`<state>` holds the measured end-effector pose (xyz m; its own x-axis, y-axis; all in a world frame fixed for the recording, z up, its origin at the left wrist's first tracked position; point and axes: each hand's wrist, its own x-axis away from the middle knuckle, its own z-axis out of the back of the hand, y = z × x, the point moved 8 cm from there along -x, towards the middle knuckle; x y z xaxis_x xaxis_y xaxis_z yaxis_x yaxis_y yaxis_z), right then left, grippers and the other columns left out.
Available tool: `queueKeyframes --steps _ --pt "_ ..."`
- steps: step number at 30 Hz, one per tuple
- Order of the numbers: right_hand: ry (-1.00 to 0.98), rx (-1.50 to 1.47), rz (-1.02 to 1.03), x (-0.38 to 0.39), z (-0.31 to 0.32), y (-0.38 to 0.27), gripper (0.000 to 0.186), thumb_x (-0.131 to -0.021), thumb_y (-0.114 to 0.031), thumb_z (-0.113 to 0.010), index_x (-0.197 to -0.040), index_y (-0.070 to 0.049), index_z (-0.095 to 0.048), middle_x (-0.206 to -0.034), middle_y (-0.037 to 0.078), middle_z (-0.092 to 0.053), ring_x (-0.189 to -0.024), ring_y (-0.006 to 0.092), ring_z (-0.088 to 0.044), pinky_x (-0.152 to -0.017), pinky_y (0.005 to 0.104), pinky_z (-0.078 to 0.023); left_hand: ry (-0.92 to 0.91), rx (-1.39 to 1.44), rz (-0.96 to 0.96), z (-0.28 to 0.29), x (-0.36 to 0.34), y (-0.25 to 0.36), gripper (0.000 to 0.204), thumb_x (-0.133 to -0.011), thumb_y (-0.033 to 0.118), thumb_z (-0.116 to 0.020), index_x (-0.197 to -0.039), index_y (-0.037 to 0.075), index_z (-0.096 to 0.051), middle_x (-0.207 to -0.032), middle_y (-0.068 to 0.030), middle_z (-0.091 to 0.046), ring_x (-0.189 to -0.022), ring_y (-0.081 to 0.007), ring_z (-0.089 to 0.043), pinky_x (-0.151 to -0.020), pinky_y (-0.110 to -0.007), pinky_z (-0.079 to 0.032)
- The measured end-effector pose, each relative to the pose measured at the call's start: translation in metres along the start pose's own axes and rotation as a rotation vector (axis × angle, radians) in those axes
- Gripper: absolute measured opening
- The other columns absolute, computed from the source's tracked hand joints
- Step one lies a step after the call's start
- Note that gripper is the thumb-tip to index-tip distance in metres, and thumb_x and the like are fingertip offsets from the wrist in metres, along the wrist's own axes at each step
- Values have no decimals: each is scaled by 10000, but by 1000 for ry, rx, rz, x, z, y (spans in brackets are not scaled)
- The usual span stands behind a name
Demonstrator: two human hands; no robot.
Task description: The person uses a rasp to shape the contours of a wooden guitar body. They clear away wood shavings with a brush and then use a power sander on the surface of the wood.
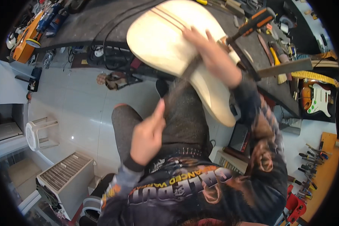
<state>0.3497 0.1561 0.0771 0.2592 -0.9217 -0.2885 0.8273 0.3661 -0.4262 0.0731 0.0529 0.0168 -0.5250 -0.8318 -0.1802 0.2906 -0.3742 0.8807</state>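
A pale wooden guitar body [157, 37] lies across the front edge of the dark workbench [80, 26]. My left hand [147, 137] grips a long dark file-like tool [179, 84] at its lower end; the tool runs, motion-blurred, up over the body's near edge. My right hand [214, 56] is on the body at the tool's upper end, fingers stretched out, its underside hidden. Just right of that hand, a bar clamp with an orange-and-black handle [254, 22] stands at the body's side, beside a wooden board [286, 67].
An orange guitar [26, 39] and power tool [45, 20] sit at the left, a sunburst guitar [318, 98] at the right. Below are a white stool [35, 135], a slatted grey unit [64, 177], my legs [126, 120] and a screwdriver rack [324, 165].
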Motion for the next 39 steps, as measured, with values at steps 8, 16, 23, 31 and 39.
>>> queueKeyframes --steps 8,16,23,31,39 --pt "21 -146 2 2 -17 5 637 -1098 83 -431 -1710 -91 -454 -1763 148 -472 -1688 288 -347 -1402 493 -153 -7 -2 65 2 4 -6 688 -1032 27 -695 -1689 127 -515 -941 -256 -738 -841 -424 -749 -802 -465 -596" --pt "13 -35 165 -73 -2 23 621 -1115 43 -451 -1719 -104 -449 -1816 117 -391 -1713 255 -282 -1412 509 -108 55 -55 75 12 -46 -4 652 -1057 43 -669 -1682 94 -493 -964 -267 -738 -836 -460 -734 -728 -517 -558" --pt "-106 -77 -27 21 -14 -25 695 -1040 141 -380 -1683 -94 -501 -1781 158 -447 -1715 306 -284 -1405 541 -86 -24 -53 68 -1 38 0 661 -1035 -8 -661 -1676 77 -522 -921 -256 -724 -836 -375 -778 -820 -392 -591" --pt "89 -78 116 -62 -16 16 681 -1011 121 -484 -1673 -37 -480 -1717 209 -511 -1668 340 -376 -1398 522 -185 83 -103 81 21 -38 -9 666 -1044 31 -688 -1682 106 -515 -945 -243 -752 -861 -429 -762 -780 -475 -596" --pt "76 3 140 -48 -5 -16 652 -1052 123 -447 -1672 -72 -497 -1697 168 -546 -1650 313 -417 -1397 528 -191 68 -58 57 20 -19 -12 642 -1050 6 -667 -1672 83 -525 -901 -233 -711 -749 -349 -718 -764 -385 -579"
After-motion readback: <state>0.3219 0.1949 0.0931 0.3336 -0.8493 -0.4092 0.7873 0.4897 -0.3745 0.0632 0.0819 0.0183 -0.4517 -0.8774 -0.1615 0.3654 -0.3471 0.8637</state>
